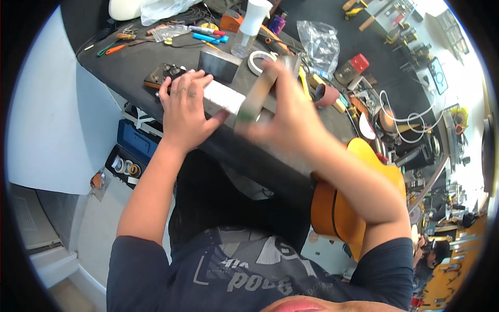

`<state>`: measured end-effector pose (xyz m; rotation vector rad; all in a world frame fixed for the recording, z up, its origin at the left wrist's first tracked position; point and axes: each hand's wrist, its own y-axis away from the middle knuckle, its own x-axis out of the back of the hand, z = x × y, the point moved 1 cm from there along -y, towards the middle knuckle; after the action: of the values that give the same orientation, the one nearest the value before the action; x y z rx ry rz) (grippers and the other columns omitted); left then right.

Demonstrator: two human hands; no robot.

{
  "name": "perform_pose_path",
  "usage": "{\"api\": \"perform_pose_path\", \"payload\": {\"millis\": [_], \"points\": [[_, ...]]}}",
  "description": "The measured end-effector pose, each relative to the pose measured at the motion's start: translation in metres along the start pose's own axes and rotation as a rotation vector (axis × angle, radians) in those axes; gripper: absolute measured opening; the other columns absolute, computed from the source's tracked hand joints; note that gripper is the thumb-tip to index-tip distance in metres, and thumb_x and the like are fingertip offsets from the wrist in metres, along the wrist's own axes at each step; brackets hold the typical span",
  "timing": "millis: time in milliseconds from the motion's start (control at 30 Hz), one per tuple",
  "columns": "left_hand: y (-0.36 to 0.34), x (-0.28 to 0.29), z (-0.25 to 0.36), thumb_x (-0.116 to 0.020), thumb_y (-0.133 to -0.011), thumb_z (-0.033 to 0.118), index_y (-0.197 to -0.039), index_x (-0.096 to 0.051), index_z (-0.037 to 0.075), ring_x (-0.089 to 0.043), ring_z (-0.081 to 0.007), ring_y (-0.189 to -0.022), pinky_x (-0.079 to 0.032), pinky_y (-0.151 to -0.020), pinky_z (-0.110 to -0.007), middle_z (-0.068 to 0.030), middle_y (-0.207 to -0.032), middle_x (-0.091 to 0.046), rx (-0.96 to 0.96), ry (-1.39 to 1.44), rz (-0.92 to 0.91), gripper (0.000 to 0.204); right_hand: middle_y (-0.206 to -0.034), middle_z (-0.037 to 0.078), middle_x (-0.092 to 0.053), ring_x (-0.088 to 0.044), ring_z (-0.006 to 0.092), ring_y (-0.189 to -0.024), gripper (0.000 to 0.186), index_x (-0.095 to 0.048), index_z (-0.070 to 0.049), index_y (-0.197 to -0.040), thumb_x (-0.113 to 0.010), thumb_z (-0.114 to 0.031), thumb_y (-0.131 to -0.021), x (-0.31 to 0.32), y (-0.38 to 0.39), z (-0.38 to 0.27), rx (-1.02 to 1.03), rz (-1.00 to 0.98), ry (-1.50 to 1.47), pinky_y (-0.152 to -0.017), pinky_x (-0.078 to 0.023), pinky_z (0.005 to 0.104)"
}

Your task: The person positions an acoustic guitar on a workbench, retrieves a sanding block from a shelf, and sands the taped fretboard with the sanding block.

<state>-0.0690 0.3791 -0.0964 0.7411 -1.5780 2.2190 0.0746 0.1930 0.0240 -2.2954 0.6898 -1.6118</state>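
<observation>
A long white block (223,98) lies along the near edge of the dark workbench (127,62). My left hand (186,106) is closed over its left part, fingers on top and thumb against the near side. Beyond those fingers, a dark piece with metal fittings (158,75) shows in part. My right hand (286,112) grips a flat, brownish-green block (253,99) smeared by motion, tilted at the white block's right end. Just behind stands a dark metal block (221,66), beside a roll of white tape (261,62).
A spray bottle (249,31), plastic bags (318,47) and several hand tools crowd the bench's far side. An orange guitar body (340,203) stands by my right arm. Below left sits an open blue toolbox (136,143). Another person (434,255) is at far right.
</observation>
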Motion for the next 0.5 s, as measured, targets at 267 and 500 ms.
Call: {"api": "perform_pose_path", "payload": {"millis": [267,500], "points": [[0.003,0.005,0.000,-0.090,-0.082,0.035,-0.151,-0.057,0.013,-0.050,-0.0327,-0.151,-0.023,-0.130,-0.063,-0.0091,-0.154,-0.058,0.019,0.024,0.003,0.079,-0.144,0.030,-0.062,-0.065,0.0475,-0.135,0.112,-0.045,0.006,-0.157,-0.104,-0.030,-0.068,0.000,-0.017,0.008,-0.085,0.028,0.018,-0.113,-0.056,0.0526],[0.000,0.000,-0.002,-0.091,-0.084,0.045,-0.148,-0.059,0.015,-0.051,-0.0306,-0.148,-0.024,-0.128,-0.064,-0.0078,-0.150,-0.057,0.004,0.001,0.018,0.077,-0.143,0.028,-0.064,-0.066,0.0431,-0.136,0.117,-0.040,0.002,-0.161,-0.106,-0.027,-0.070,0.000,-0.034,0.003,-0.225,-0.026,-0.014,-0.114,-0.055,0.0483]]}}
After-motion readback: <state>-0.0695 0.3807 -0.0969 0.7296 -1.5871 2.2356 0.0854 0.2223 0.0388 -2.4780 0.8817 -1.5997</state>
